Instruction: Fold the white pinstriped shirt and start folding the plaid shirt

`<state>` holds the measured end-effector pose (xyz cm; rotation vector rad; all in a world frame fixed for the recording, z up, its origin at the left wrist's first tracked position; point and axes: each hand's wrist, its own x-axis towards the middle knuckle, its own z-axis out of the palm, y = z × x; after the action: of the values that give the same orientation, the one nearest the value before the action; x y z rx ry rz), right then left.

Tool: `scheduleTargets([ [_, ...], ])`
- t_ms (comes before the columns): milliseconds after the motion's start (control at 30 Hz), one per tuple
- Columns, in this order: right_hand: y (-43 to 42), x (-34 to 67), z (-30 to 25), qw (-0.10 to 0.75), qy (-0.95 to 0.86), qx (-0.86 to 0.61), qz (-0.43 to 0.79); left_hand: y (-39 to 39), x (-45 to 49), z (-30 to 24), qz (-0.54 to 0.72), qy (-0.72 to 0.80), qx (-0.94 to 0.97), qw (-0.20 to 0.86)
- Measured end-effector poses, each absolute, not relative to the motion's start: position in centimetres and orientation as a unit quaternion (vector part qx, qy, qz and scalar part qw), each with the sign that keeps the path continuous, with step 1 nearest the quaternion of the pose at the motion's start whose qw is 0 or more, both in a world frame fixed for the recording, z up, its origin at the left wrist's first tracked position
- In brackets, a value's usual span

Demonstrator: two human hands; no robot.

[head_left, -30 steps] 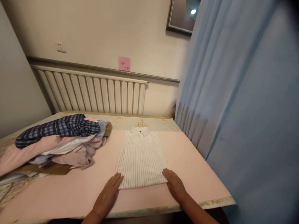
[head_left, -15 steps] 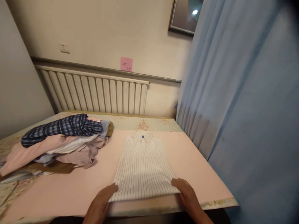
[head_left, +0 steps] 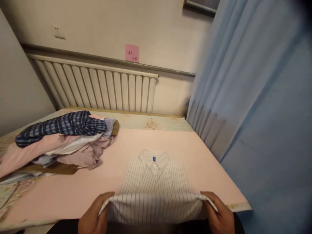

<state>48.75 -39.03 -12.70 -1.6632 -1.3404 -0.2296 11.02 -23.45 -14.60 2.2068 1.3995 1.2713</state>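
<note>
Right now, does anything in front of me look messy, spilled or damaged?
Only the clothes pile on the left looks untidy: its garments lie crumpled and heaped. The striped shirt, its near edge held up, looks fairly neat. No spill or damage shows.

The clothes pile (head_left: 64,141) lies on the bench (head_left: 168,122), left of the shirt (head_left: 156,182); the radiator (head_left: 94,86) stands behind, the curtain (head_left: 246,84) right.

A pink note (head_left: 132,53) is stuck to the wall (head_left: 102,29) above a white radiator (head_left: 102,87). A socket (head_left: 59,33) is mounted farther left, and a picture frame (head_left: 200,7), cut off at the top, is partly hidden by a blue curtain (head_left: 248,84) hung at the right.
</note>
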Motion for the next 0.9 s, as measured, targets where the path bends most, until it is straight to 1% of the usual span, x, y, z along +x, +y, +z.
scheduleTargets([
  [100,-34.0,49.6,-11.6,0.506,-0.503,-0.698,-0.066,-18.4,14.2,-12.0,0.432,0.517,0.721,0.162],
  [200,-27.6,51.4,-11.4,0.511,-0.465,-0.723,-0.016,-12.3,18.0,-10.8,0.388,0.535,0.718,0.218],
  [267,-23.2,52.9,-12.6,0.487,-0.454,-0.746,0.012,-8.1,20.5,-11.5,0.327,0.556,0.724,0.243],
  [300,-21.2,53.6,-13.6,0.461,-0.455,-0.762,0.024,-6.2,21.5,-12.3,0.282,0.576,0.727,0.247],
  [433,-16.0,55.9,-18.6,0.376,-0.435,-0.817,0.048,-1.2,23.8,-16.5,0.223,0.602,0.717,0.271],
  [567,-15.4,56.9,-21.5,0.337,-0.424,-0.838,0.062,-0.6,23.0,-18.8,0.226,0.608,0.706,0.284],
  [667,-15.9,57.5,-21.2,0.326,-0.440,-0.833,0.082,-1.5,21.9,-18.7,0.236,0.608,0.708,0.270],
  [733,-16.3,57.5,-20.4,0.325,-0.444,-0.831,0.082,-2.6,21.9,-18.1,0.246,0.611,0.714,0.239],
  [800,-16.8,56.5,-19.6,0.330,-0.440,-0.833,0.056,-4.3,22.8,-17.6,0.264,0.606,0.723,0.198],
  [900,-17.8,52.4,-19.4,0.350,-0.497,-0.793,-0.046,-8.0,25.5,-17.7,0.282,0.546,0.781,0.115],
])
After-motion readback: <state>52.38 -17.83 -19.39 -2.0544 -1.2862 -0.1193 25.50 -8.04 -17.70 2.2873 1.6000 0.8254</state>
